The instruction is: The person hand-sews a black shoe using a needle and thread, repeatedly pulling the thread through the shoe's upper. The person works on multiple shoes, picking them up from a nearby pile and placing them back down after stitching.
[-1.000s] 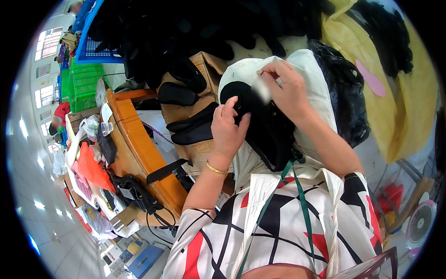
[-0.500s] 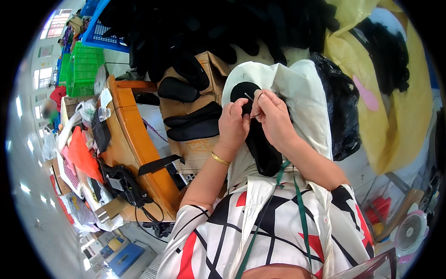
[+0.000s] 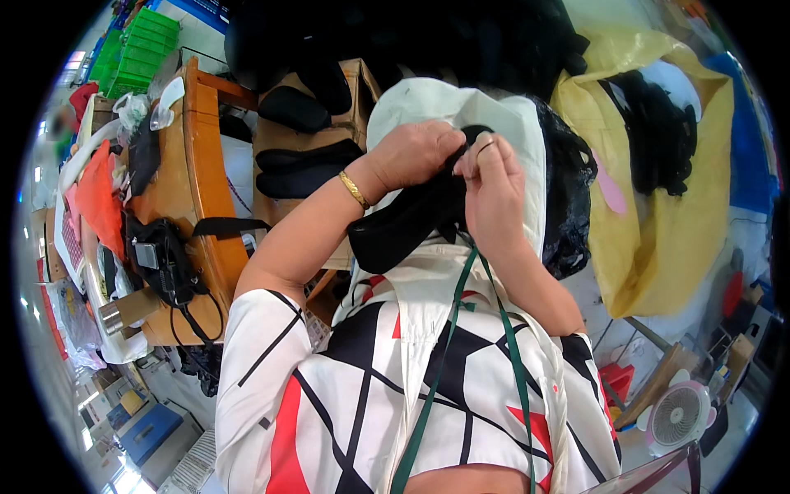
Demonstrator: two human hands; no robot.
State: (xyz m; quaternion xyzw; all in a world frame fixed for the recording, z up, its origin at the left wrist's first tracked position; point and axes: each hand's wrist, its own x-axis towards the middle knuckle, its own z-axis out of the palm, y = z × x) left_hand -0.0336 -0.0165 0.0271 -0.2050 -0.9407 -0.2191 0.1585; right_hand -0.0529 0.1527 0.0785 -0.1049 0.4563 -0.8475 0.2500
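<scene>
A black cloth shoe (image 3: 395, 230) lies slantwise over my lap, on a white apron (image 3: 411, 97). Its near end points to the lower left and its far end reaches up under my fingers. My left hand (image 3: 415, 155), with a gold bangle at the wrist, is closed in a pinch at the shoe's far end. Close beside it my right hand (image 3: 495, 177) is closed, fingers curled, with a thin dark loop of small scissors (image 3: 485, 146) at a finger. The blades are hidden now, and so is the spot between my fingertips.
Several black shoes (image 3: 300, 169) lie on a cardboard box (image 3: 355, 90) to the left, near a wooden table (image 3: 210, 156). A dark heap (image 3: 411, 41) spreads beyond my knees. At right stand a black plastic bag (image 3: 568, 206) and a yellow sack (image 3: 658, 272) holding black pieces.
The shoe has swung from nearly straight to slanting, its near end now further left. My left hand has turned and reaches across its far end. The scissors' blade no longer shows.
</scene>
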